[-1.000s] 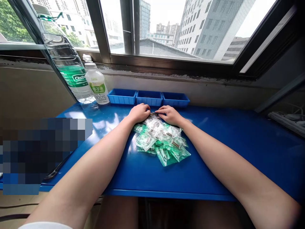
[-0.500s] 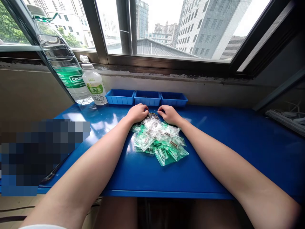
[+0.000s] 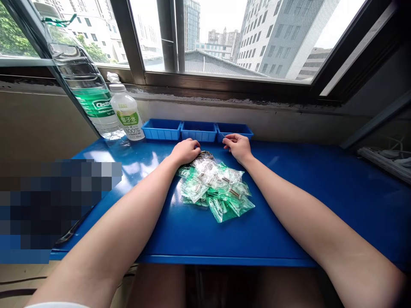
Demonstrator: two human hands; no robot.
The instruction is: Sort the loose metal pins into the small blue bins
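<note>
Thin piece (image 3: 222, 135) carried off the heap (image 3: 207, 155)

The thin piece, faint in the view, sat at the tips of the right hand (image 3: 238, 147), apparently pinched by thumb and forefinger. Half a second earlier that hand was beside the heap; it had since moved forward to the right-hand tray (image 3: 245, 133), which suggested one piece parted from the rest. The left hand (image 3: 186, 152) lay curled at the heap's left edge; whether it gripped anything could not be told. Nearer the wearer than both hands lay plastic bags (image 3: 229, 203), overlapping and, like the heaped pieces, uncountable. Beyond the hands stood three blue trays (image 3: 198, 136); farther left, two bottles (image 3: 130, 122).
</note>
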